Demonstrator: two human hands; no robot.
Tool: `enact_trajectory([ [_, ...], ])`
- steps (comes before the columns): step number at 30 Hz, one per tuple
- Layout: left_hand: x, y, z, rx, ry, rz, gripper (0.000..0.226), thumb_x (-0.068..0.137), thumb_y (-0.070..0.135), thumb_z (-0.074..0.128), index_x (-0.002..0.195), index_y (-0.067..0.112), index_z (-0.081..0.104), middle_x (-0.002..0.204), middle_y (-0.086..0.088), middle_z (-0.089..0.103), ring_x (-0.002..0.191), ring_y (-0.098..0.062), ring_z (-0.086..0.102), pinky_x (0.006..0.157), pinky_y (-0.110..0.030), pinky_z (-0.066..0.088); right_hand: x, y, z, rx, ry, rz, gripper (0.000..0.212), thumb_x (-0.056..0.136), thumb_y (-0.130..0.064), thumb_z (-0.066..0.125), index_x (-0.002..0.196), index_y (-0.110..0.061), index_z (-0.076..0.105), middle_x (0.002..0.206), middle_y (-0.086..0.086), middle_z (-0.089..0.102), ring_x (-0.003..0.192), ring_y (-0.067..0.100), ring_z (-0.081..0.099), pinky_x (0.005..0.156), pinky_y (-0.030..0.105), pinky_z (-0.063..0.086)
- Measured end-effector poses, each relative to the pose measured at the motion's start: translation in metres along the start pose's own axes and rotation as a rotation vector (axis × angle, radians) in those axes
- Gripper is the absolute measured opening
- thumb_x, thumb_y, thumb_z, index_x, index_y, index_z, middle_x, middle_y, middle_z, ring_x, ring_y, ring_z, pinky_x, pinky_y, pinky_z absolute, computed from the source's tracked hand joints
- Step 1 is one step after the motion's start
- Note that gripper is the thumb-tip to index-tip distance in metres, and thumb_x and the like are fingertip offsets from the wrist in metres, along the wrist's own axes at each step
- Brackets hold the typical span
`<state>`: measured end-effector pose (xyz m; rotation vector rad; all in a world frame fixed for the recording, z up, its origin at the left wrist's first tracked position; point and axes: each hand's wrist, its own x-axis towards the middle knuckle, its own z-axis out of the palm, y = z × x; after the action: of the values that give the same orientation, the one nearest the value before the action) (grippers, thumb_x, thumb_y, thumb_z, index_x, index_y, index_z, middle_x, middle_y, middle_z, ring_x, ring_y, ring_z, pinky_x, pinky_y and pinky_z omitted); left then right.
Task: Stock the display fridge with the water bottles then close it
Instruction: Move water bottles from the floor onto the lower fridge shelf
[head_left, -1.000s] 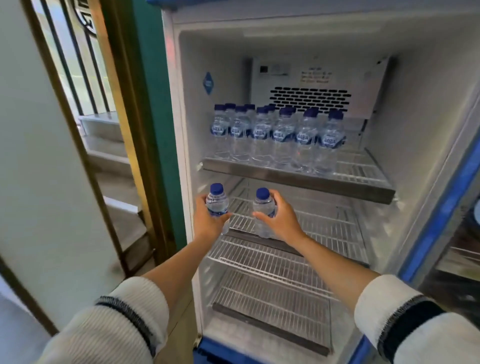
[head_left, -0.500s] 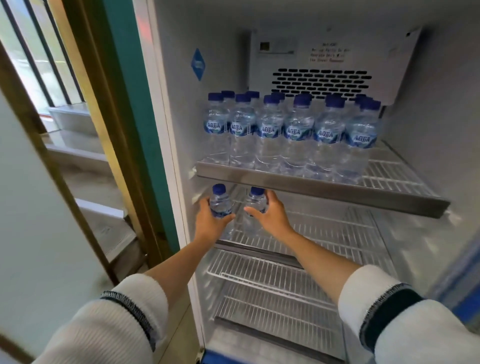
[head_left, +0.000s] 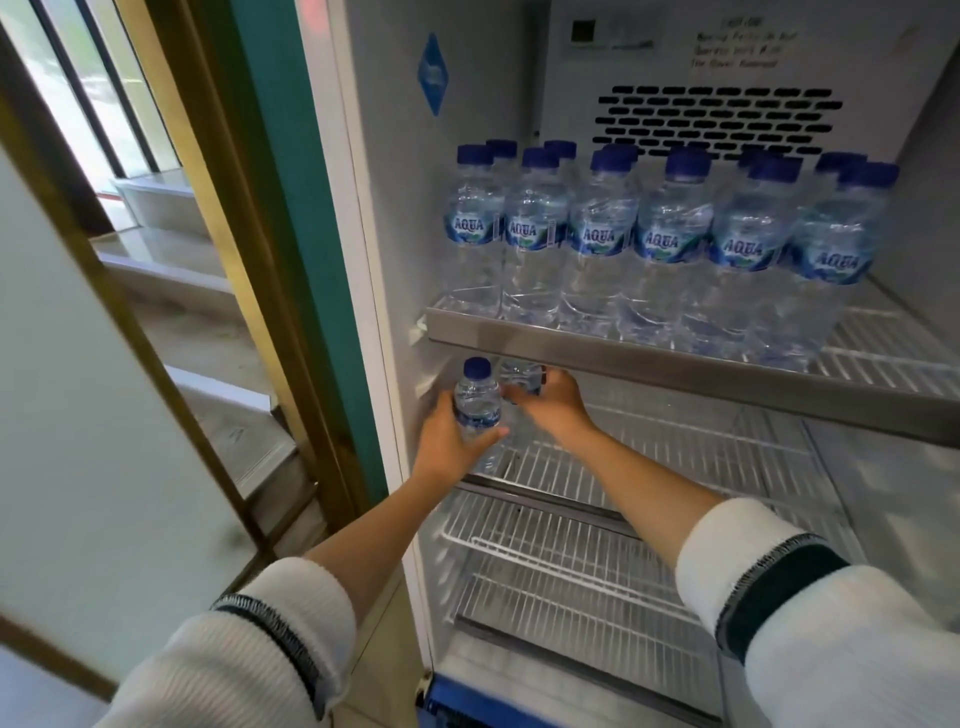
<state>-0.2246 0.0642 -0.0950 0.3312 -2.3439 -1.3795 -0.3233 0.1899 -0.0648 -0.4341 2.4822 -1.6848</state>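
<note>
Both hands are loaded: your left hand (head_left: 447, 441) is wrapped round the body of a small water bottle (head_left: 477, 410), cap up, and your right hand (head_left: 545, 402) grips a second bottle (head_left: 519, 375) whose top is hidden behind the lip of the upper shelf (head_left: 675, 364). Both bottles are just under that lip, at its left end, over the front-left of the wire shelf (head_left: 649, 457) below it. Set the bases flat across the wires, not between them, so they stand upright. Start tight in the left corner beneath the upper shelf and push back, keeping caps clear of its metal edge. Beyond, on the upper shelf, the stocked bottles (head_left: 665, 244) stand in neat rows with labels forward; match that. I'd judge the door closes only after more loads
</note>
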Motion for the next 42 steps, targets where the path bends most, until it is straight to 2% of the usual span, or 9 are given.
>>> enact_trajectory([
  [7, -0.016, -0.01, 0.024, 0.048, 0.134, -0.009, 0.069, 0.073, 0.026, 0.083, 0.128, 0.011, 0.044, 0.124, -0.005, 0.06, 0.116, -0.022, 0.057, 0.098, -0.037, 0.047, -0.009, 0.028, 0.0, -0.123, -0.165, 0.01, 0.092, 0.071, -0.012, 0.084, 0.143, -0.018, 0.026, 0.125, 0.0, 0.053, 0.111, 0.017, 0.053, 0.09, 0.031, 0.047],
  [11, -0.021, -0.017, 0.028, 0.032, 0.136, -0.003, 0.08, 0.074, 0.024, 0.082, 0.139, 0.012, 0.037, 0.134, -0.005, 0.055, 0.124, -0.022, 0.051, 0.105, -0.04, 0.043, -0.01, 0.044, 0.008, -0.127, -0.117, 0.05, 0.072, 0.075, -0.007, 0.079, 0.134, -0.017, 0.039, 0.128, 0.005, 0.055, 0.112, 0.025, 0.059, 0.087, 0.034, 0.052],
  [15, -0.023, -0.029, 0.027, 0.047, 0.094, -0.026, 0.083, 0.078, 0.029, 0.078, 0.145, 0.017, 0.032, 0.142, -0.002, 0.049, 0.13, -0.021, 0.047, 0.108, -0.043, 0.04, -0.009, 0.045, 0.012, -0.107, -0.104, 0.003, 0.072, 0.072, -0.006, 0.081, 0.132, -0.018, 0.043, 0.123, 0.002, 0.055, 0.106, 0.023, 0.058, 0.088, 0.036, 0.052],
  [19, -0.018, -0.031, 0.023, 0.027, 0.027, -0.02, 0.081, 0.078, 0.026, 0.078, 0.144, 0.017, 0.032, 0.141, -0.003, 0.049, 0.129, -0.02, 0.047, 0.107, -0.034, 0.039, -0.01, 0.043, 0.017, -0.079, -0.081, -0.017, 0.063, 0.077, -0.003, 0.076, 0.13, -0.016, 0.045, 0.112, -0.003, 0.053, 0.095, 0.017, 0.057, 0.081, 0.03, 0.05],
  [25, -0.014, -0.033, 0.013, -0.004, -0.129, -0.022, 0.088, 0.08, 0.02, 0.076, 0.147, 0.015, 0.019, 0.144, -0.003, 0.041, 0.132, -0.019, 0.042, 0.111, -0.036, 0.037, -0.007, 0.046, 0.019, -0.09, -0.125, -0.023, 0.064, 0.08, -0.003, 0.073, 0.134, -0.013, 0.039, 0.126, 0.006, 0.057, 0.104, 0.021, 0.06, 0.09, 0.037, 0.052],
  [29, -0.016, -0.028, 0.023, -0.039, 0.013, -0.038, 0.097, 0.065, 0.03, 0.087, 0.141, 0.013, 0.03, 0.137, -0.004, 0.048, 0.126, -0.019, 0.047, 0.107, -0.039, 0.042, -0.007, 0.046, 0.022, -0.081, -0.113, -0.02, 0.066, 0.081, -0.01, 0.074, 0.136, -0.013, 0.038, 0.129, 0.007, 0.056, 0.114, 0.024, 0.057, 0.09, 0.03, 0.047],
  [34, -0.017, -0.03, 0.036, -0.016, 0.142, -0.013, 0.095, 0.064, 0.032, 0.087, 0.14, 0.014, 0.034, 0.137, -0.004, 0.05, 0.128, -0.019, 0.046, 0.109, -0.041, 0.04, -0.008, 0.051, 0.021, -0.015, -0.067, -0.004, 0.063, 0.079, -0.014, 0.078, 0.131, -0.01, 0.043, 0.124, 0.01, 0.058, 0.105, 0.019, 0.057, 0.084, 0.026, 0.046],
  [36, -0.016, -0.033, 0.036, 0.009, 0.147, 0.001, 0.089, 0.068, 0.03, 0.085, 0.14, 0.015, 0.035, 0.137, -0.003, 0.05, 0.129, -0.02, 0.047, 0.108, -0.042, 0.041, -0.008, 0.053, 0.021, -0.032, -0.087, -0.007, 0.057, 0.082, -0.013, 0.075, 0.13, -0.01, 0.044, 0.125, 0.009, 0.058, 0.107, 0.02, 0.056, 0.086, 0.027, 0.046],
  [42, -0.014, -0.033, 0.026, 0.043, 0.014, 0.055, 0.088, 0.076, 0.019, 0.081, 0.144, 0.011, 0.026, 0.14, -0.005, 0.045, 0.126, -0.012, 0.042, 0.103, -0.024, 0.034, -0.004, 0.056, 0.017, -0.04, -0.159, -0.002, 0.057, 0.089, -0.011, 0.066, 0.139, -0.014, 0.04, 0.134, 0.007, 0.055, 0.119, 0.024, 0.054, 0.09, 0.029, 0.044],
])
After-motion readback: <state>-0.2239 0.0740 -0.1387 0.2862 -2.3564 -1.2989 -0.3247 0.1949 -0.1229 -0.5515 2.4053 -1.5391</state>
